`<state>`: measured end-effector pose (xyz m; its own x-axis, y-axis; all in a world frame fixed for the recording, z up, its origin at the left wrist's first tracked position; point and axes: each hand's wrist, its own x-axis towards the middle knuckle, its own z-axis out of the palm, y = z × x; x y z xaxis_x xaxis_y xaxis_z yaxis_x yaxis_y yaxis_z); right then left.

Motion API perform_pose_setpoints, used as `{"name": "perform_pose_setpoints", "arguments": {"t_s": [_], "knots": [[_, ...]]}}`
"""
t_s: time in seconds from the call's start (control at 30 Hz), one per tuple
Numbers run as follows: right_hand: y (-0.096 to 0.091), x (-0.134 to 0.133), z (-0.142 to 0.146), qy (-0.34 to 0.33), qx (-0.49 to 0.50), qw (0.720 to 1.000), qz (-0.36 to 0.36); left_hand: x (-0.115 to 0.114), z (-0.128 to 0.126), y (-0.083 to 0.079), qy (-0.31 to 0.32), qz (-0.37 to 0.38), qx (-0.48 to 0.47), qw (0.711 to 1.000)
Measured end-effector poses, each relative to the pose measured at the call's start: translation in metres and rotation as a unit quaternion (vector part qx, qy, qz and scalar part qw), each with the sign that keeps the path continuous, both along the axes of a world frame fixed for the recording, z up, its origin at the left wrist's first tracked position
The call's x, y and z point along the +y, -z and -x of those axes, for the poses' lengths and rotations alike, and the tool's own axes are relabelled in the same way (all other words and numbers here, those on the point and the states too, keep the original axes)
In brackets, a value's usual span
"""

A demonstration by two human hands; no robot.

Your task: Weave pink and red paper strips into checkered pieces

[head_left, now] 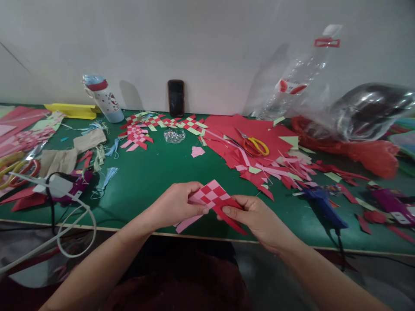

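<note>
Between my two hands is a woven paper piece (212, 193) in a red and pink check, held just above the front of the green table. My left hand (180, 203) pinches its pink side, thumb on top. On the red side, my right hand (251, 215) grips the strips between thumb and fingers. Loose pink and red strip ends point down toward the table edge. The fingers under the paper are partly hidden. A small pink paper scrap (197, 151) lies on the table beyond my hands.
Scissors (251, 144) rest on red paper sheets (220, 129) with scraps around. A blue glue gun (326, 207) lies right. A bead dish (174, 135), phone (176, 98) and finished-looking woven pieces (136, 136) line the back. Tassels (106, 179), a flask (105, 99) and white cable (92, 220) are left.
</note>
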<state>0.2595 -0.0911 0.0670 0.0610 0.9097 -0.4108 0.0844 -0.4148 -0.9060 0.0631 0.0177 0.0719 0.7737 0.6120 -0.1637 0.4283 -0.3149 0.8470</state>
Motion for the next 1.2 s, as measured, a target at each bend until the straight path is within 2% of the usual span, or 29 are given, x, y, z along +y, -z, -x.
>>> {"name": "perform_pose_setpoints", "arguments": {"t_s": [0.2, 0.37, 0.53, 0.63, 0.7, 0.77, 0.8, 0.83, 0.9, 0.97, 1.0, 1.03, 1.1, 1.2], "knots": [[0.005, 0.0, -0.001, -0.002, 0.012, 1.0, 0.007, 0.0, 0.002, 0.004, 0.004, 0.015, -0.01, 1.0], [0.007, 0.0, -0.001, -0.016, 0.012, 1.0, 0.008, 0.002, 0.003, -0.002, 0.009, 0.033, -0.018, 0.999], [0.008, 0.004, -0.002, -0.031, 0.0, 0.999, -0.006, 0.007, 0.001, -0.013, 0.017, -0.017, -0.035, 0.999], [0.004, 0.013, -0.009, -0.008, -0.046, 0.998, -0.031, 0.01, 0.002, -0.017, -0.041, -0.082, -0.079, 0.993], [0.0, 0.021, -0.016, 0.021, -0.121, 0.99, -0.075, 0.012, 0.005, -0.017, -0.098, -0.129, -0.12, 0.979], [-0.001, 0.029, -0.022, 0.055, -0.229, 0.961, -0.148, 0.012, 0.01, -0.014, -0.149, -0.178, -0.152, 0.961], [0.0, 0.031, -0.024, 0.07, -0.289, 0.934, -0.196, 0.011, 0.012, -0.011, -0.169, -0.203, -0.164, 0.951], [0.002, 0.033, -0.024, 0.079, -0.348, 0.9, -0.252, 0.009, 0.015, -0.008, -0.183, -0.227, -0.173, 0.941], [0.01, 0.034, -0.021, 0.062, -0.454, 0.81, -0.366, 0.003, 0.021, 0.0, -0.195, -0.274, -0.184, 0.924], [0.02, 0.033, -0.013, 0.004, -0.526, 0.722, -0.45, -0.004, 0.027, 0.011, -0.186, -0.317, -0.178, 0.913], [0.026, 0.032, -0.008, -0.031, -0.548, 0.689, -0.474, -0.009, 0.03, 0.017, -0.176, -0.334, -0.17, 0.91], [0.031, 0.03, -0.003, -0.065, -0.56, 0.665, -0.49, -0.013, 0.034, 0.023, -0.159, -0.345, -0.159, 0.911], [0.041, 0.027, 0.006, -0.116, -0.571, 0.637, -0.505, -0.021, 0.039, 0.036, -0.118, -0.36, -0.143, 0.914], [0.052, 0.022, 0.013, -0.165, -0.574, 0.624, -0.504, -0.03, 0.047, 0.052, -0.05, -0.401, -0.116, 0.907]]}}
